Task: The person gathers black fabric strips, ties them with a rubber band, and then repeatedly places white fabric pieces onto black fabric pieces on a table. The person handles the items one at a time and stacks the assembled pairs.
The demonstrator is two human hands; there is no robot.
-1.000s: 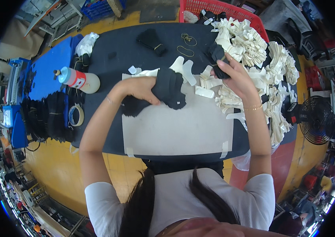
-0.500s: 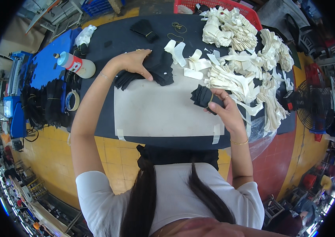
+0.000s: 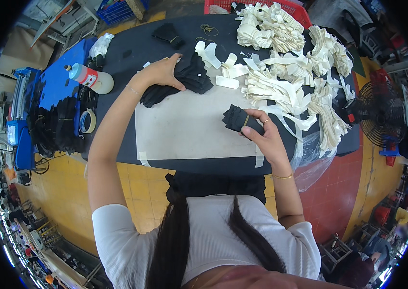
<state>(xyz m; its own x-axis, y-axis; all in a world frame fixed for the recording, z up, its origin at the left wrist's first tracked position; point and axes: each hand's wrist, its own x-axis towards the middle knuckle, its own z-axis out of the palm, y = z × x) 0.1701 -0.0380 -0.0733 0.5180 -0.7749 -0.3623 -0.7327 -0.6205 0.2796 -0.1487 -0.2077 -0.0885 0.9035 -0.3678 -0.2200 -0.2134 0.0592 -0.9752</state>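
Observation:
My right hand (image 3: 262, 134) grips a small bundle of black fabric (image 3: 236, 118) bound by a band, held just above the right part of the white sheet (image 3: 184, 130) taped to the dark table (image 3: 136, 48). My left hand (image 3: 161, 73) presses flat on a spread pile of black fabric pieces (image 3: 189, 79) at the sheet's far left corner. Loose white strips (image 3: 225, 72) lie just right of that pile.
Heaps of white fabric strips (image 3: 290, 62) fill the table's right side, with a red crate (image 3: 290, 6) behind. A white bottle with a red label (image 3: 91, 78), a tape roll (image 3: 87, 121) and dark cloth stacks (image 3: 54, 127) sit left. A fan (image 3: 382, 115) stands right. A clear plastic bag (image 3: 310, 159) hangs off the near edge.
My right hand has come back from the far pile toward me, carrying a black bundle over the white sheet. My left hand stays on the black pile.

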